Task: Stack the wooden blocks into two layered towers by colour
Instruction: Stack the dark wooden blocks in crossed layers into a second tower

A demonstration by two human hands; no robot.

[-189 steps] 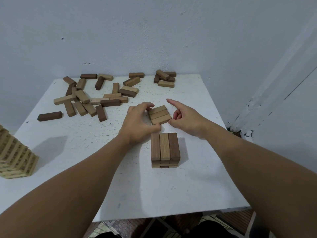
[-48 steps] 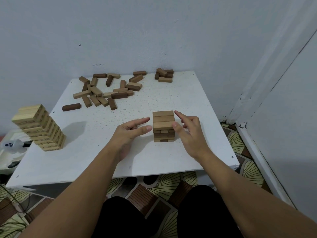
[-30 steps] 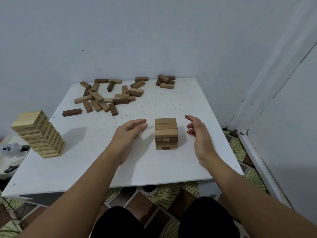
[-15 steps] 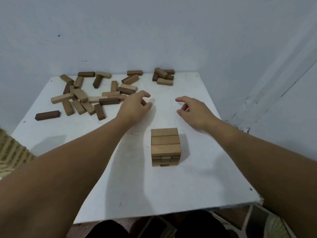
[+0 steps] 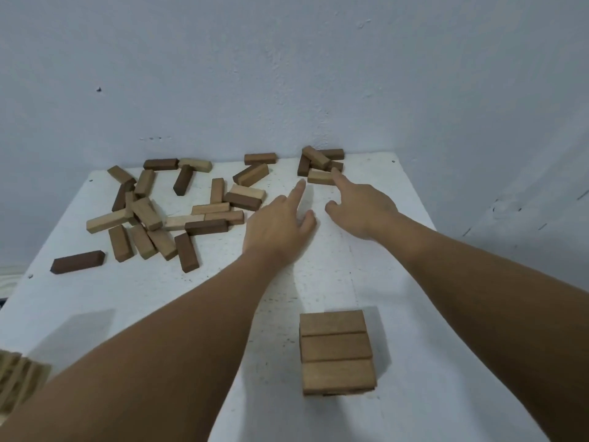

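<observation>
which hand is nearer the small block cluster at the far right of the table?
Right. The right hand has its index fingertip at the small block cluster; the left hand reaches toward it but is short and left of it.

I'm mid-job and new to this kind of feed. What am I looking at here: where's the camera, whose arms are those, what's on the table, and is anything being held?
There is no machine here: a person works with bare hands, and the one camera sits on their head, looking forward and down.

The left hand and right hand both reach across the white table with fingers extended. Neither holds anything. The right forefinger is at the small block cluster by the far wall; whether it touches is unclear.

Near the person stands the short brown tower, three blocks across its top. Loose blocks, light and dark, lie scattered far left. A pale tower shows at the lower left edge.
</observation>
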